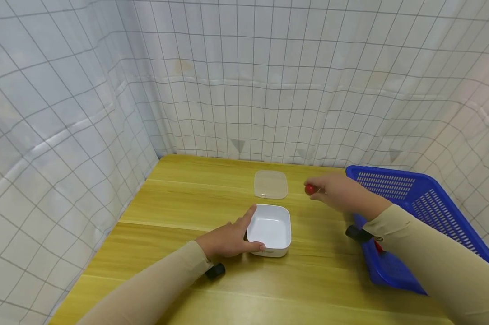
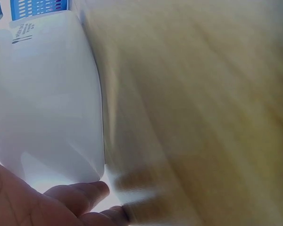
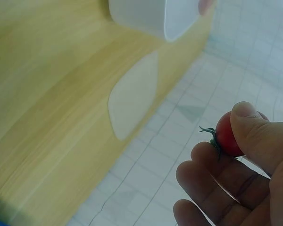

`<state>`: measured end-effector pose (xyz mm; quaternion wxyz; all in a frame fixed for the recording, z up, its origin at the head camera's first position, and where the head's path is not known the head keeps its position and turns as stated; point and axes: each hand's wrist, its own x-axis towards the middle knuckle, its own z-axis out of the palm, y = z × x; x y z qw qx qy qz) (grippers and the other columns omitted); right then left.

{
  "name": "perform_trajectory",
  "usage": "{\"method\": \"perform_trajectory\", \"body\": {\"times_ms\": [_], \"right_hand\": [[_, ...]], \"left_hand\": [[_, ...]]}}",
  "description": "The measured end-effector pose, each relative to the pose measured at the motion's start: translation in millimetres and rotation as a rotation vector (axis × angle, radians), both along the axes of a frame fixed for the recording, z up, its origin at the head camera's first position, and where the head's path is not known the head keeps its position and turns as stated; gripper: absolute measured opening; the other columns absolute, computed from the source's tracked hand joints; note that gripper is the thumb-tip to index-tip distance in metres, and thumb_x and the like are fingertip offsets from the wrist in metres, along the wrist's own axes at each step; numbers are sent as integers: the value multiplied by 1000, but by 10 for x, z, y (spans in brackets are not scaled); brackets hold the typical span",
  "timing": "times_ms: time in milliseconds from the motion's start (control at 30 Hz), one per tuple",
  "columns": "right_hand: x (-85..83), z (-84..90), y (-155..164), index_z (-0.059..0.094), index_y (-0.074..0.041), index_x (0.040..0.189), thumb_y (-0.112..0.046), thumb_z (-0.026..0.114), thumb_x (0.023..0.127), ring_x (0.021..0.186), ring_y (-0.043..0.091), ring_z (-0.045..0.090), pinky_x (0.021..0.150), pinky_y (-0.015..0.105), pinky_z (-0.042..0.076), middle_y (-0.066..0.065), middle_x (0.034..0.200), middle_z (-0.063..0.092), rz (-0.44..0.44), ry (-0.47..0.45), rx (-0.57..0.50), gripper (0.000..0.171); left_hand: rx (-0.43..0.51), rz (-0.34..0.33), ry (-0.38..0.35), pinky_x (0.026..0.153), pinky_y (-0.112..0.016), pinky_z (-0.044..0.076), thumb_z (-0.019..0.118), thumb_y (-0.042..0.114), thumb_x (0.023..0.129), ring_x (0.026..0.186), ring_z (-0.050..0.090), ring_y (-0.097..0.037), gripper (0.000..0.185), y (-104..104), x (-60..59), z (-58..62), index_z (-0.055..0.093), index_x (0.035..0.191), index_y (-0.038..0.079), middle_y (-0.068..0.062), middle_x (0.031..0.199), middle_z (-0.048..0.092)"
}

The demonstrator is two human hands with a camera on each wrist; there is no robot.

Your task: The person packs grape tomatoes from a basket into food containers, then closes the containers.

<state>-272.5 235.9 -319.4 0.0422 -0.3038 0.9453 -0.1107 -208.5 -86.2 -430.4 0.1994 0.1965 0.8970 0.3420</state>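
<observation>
A white square food container (image 1: pixel 270 226) stands uncovered on the table, with nothing seen inside. My left hand (image 1: pixel 230 237) grips its left side, thumb along the near wall and index finger at the far left corner. In the left wrist view, fingertips (image 2: pixel 87 195) touch the container's wall (image 2: pixel 47 99). My right hand (image 1: pixel 342 192) pinches a small red cherry tomato (image 3: pixel 228 135) with a green stem between thumb and forefinger, raised above the table. Behind the container lies a translucent flat lid (image 1: pixel 270 184).
A blue plastic basket (image 1: pixel 423 183) with slotted walls stands at the right, under my right forearm. Something red (image 1: pixel 378 246) shows in it, mostly hidden by the sleeve. Grid-patterned white curtains (image 1: pixel 244 90) rise behind the wooden table (image 1: pixel 179 194) and along its sides.
</observation>
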Motion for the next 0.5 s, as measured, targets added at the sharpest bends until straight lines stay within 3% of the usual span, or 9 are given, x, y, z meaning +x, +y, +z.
{"method": "perform_trajectory", "body": {"times_ms": [200, 500], "right_hand": [[67, -59, -143, 69, -13, 133, -20, 71, 102, 100, 18, 72, 87, 43, 59, 1, 112, 78, 45, -29, 4, 32], [115, -161, -311, 72, -16, 130, -23, 76, 97, 89, 11, 67, 82, 35, 58, -6, 105, 76, 113, -28, 18, 34]], "left_hand": [[1, -1, 8, 128, -62, 20, 72, 60, 93, 147, 48, -37, 113, 8, -3, 2, 2, 171, 19, -12, 171, 33], [-11, 3, -10, 128, -62, 20, 71, 67, 90, 147, 48, -38, 116, 7, -4, -1, 1, 172, 24, -9, 171, 34]]}}
